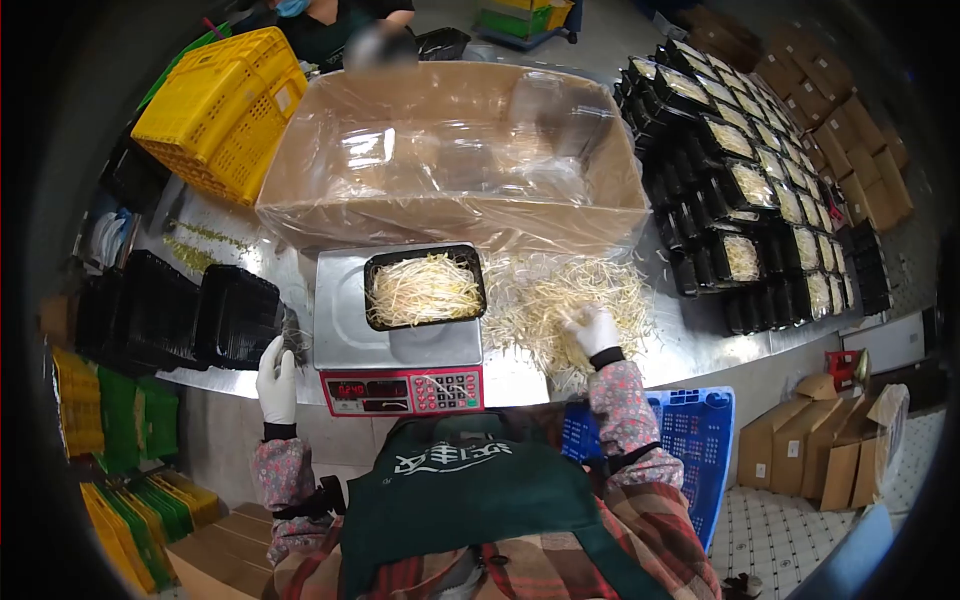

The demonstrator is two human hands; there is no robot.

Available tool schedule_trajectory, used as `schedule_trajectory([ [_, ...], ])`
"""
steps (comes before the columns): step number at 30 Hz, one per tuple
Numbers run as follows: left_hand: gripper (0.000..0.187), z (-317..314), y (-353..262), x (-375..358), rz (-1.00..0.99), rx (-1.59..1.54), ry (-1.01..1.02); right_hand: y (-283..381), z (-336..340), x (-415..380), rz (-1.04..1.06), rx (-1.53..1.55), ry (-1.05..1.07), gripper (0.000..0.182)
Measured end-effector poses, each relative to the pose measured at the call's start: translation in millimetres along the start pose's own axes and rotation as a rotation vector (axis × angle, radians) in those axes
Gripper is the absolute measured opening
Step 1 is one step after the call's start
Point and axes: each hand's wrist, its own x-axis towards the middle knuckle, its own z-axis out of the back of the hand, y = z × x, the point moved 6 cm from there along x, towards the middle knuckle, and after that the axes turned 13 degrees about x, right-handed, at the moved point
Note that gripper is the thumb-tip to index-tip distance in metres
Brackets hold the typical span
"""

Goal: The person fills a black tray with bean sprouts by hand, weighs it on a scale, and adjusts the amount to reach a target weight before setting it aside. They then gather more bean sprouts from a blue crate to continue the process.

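Note:
A black plastic tray filled with bean sprouts (pixel 425 288) sits on the metal platform of a red digital scale (pixel 400 393), whose red digits are lit. To the right, a loose heap of bean sprouts (pixel 575 300) lies on the metal table. My right hand (pixel 597 333), in a white glove, dips into the near side of this heap with its fingers curled on sprouts. My left hand (pixel 277 385), also gloved, is left of the scale with fingers stretched forward, beside nested black trays (pixel 238 315). It holds nothing I can see.
A large plastic-lined carton (pixel 450 215) stands behind the scale. Yellow crates (pixel 220 115) are at the back left, near a person. Stacked sprout-filled trays (pixel 750 185) crowd the right side. A blue crate (pixel 700 450) sits below the table edge; cartons (pixel 820 445) stand on the floor.

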Motion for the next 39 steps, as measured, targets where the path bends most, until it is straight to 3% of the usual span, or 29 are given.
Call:
schedule_trajectory([
  [2, 0.034, 6, -11, -1, -0.044, -0.093, -0.007, -2, 28, 0, 0.065, 0.276, -0.071, 0.022],
  [3, 0.031, 9, -11, -1, -0.065, -0.078, -0.029, 34, 54, -7, 0.103, 0.201, -0.096, 0.021],
  [7, 0.029, 14, -24, 1, -0.038, -0.048, -0.064, 4, 61, 5, -0.106, 0.699, 0.057, 0.014],
  [8, 0.029, 14, -34, -1, 0.010, -0.101, -0.044, -9, 50, 8, -0.131, 0.551, 0.129, 0.014],
  [10, 0.030, 12, -36, 1, -0.075, -0.085, -0.077, -11, 50, 12, -0.015, 0.284, 0.032, 0.012],
  [12, 0.030, 15, -41, -1, -0.060, -0.092, -0.050, 17, 62, 9, -0.114, 0.753, -0.032, 0.017],
  [14, 0.029, 17, -36, -2, -0.055, -0.101, -0.057, 8, 60, 15, -0.066, 0.838, -0.036, 0.020],
  [17, 0.029, 11, -34, -2, -0.068, -0.135, -0.061, -6, 42, 25, -0.077, 0.418, 0.033, 0.010],
  [18, 0.028, 8, -32, -2, -0.065, -0.139, -0.064, 8, 43, 30, -0.106, 0.572, 0.021, 0.011],
  [22, 0.028, -12, -29, 1, 0.030, -0.260, 0.043, 154, 54, 31, 0.099, 0.658, 0.029, 0.010],
  [24, 0.032, -24, -43, 0, 0.010, -0.266, 0.075, 208, 46, 34, 0.452, 0.343, 0.028, 0.016],
  [27, 0.031, -39, -69, -3, -0.050, -0.297, 0.116, 300, 13, 20, 0.726, 0.162, 0.087, 0.016],
  [30, 0.031, -55, -75, -2, -0.101, -0.341, 0.144, 329, -56, 13, 0.940, -0.195, 0.194, 0.019],
  [32, 0.031, -54, -77, -3, -0.133, -0.316, 0.130, 321, -96, 17, 0.919, -0.354, 0.302, 0.030],
  [33, 0.031, -52, -79, -2, -0.160, -0.287, 0.119, 319, -104, 18, 0.898, -0.344, 0.391, 0.044],
  [39, 0.036, -17, -52, -3, -0.022, -0.333, 0.075, 295, -29, 37, 0.617, 0.028, 0.354, 0.054],
])
